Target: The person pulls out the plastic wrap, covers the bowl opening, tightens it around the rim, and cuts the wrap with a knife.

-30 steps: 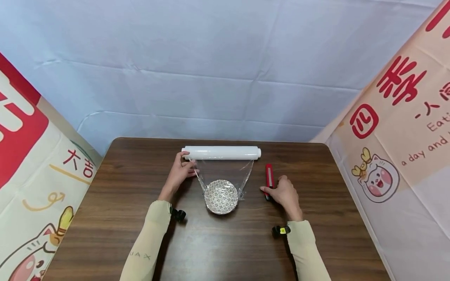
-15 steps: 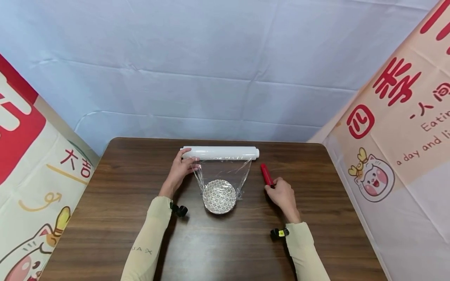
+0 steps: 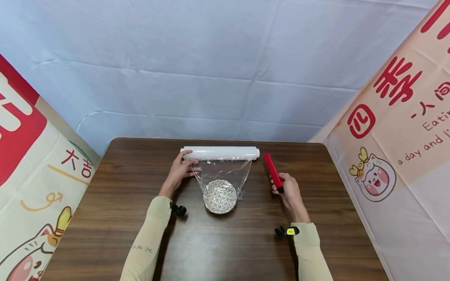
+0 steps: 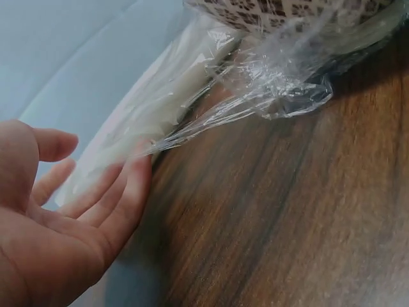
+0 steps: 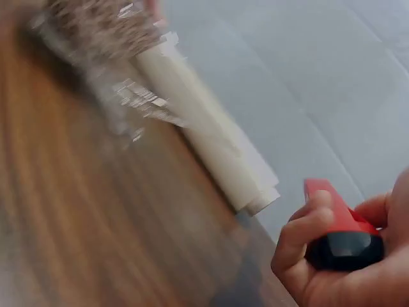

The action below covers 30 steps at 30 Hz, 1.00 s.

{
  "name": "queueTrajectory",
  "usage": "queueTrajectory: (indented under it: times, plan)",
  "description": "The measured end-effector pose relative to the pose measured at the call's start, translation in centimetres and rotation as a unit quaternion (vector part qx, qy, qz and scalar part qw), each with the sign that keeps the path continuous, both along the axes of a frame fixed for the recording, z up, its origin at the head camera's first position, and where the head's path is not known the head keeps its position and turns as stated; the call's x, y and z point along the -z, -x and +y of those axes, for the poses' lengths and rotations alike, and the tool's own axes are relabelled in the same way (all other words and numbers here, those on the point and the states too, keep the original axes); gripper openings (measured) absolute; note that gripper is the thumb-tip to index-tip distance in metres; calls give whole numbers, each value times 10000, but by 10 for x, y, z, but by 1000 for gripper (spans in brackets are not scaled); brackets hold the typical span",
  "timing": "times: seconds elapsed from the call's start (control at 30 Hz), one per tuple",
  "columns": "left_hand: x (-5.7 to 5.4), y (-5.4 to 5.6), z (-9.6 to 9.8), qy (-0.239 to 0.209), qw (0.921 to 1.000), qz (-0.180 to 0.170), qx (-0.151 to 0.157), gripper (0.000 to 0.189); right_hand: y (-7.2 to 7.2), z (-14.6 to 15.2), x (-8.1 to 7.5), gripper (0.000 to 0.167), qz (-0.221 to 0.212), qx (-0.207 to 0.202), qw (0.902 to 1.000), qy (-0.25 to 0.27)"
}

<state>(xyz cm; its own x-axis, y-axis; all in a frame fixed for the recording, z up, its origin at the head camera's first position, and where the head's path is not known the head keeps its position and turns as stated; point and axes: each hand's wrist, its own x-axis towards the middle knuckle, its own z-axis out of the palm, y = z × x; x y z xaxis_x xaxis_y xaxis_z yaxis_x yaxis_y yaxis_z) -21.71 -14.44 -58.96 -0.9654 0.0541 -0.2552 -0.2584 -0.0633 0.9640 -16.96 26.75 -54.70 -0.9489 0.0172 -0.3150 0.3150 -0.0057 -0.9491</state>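
A white roll of cling film (image 3: 221, 153) lies along the back of the table. From it a clear sheet of film (image 3: 225, 168) stretches forward over a round bowl (image 3: 220, 198) with a patterned top, and bunches at the bowl's sides. My left hand (image 3: 178, 171) is at the roll's left end, fingers loosely spread. In the left wrist view its fingertips (image 4: 142, 153) touch the film's edge. My right hand (image 3: 292, 194), right of the bowl, grips a red utility knife (image 3: 272, 168) by its black end, raised off the table. Whether the blade is out cannot be told.
The brown wooden table (image 3: 218, 249) has its back edge just behind the roll. A pale cloth backdrop (image 3: 197, 78) hangs behind it, and printed cloth panels (image 3: 397, 156) stand at both sides. A small black camera (image 3: 285, 231) sits on each wrist.
My right hand has picked the utility knife up from the table and turned it, its far end tilting up and left. The left hand stays by the roll's left end.
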Motion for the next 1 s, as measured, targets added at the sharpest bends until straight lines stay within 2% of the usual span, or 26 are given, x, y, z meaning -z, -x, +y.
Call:
queueTrajectory:
  times: [0.1, 0.3, 0.5, 0.73, 0.83, 1.0]
  plan:
    - [0, 1, 0, 95, 10000, 24, 1, 48, 1, 5, -5, 47, 26, -226, 9989, 412]
    - [-1, 6, -1, 220, 9998, -15, -32, 50, 6, 7, -10, 28, 114, -489, 9983, 301]
    - [-2, 9, -1, 187, 9998, -61, -72, 54, 11, 7, -12, 45, 130, -944, 9946, 402]
    - [1, 10, -3, 149, 9999, -52, -21, 58, 13, 5, -15, 41, 628, -1469, 9844, 741]
    - [2, 12, -4, 88, 9999, -43, -53, 59, 15, 1, -15, 38, 835, -1471, 9843, 499]
    - [2, 13, -6, -12, 10000, -89, -41, 59, 16, -4, -17, 31, 933, -1258, 9872, -294]
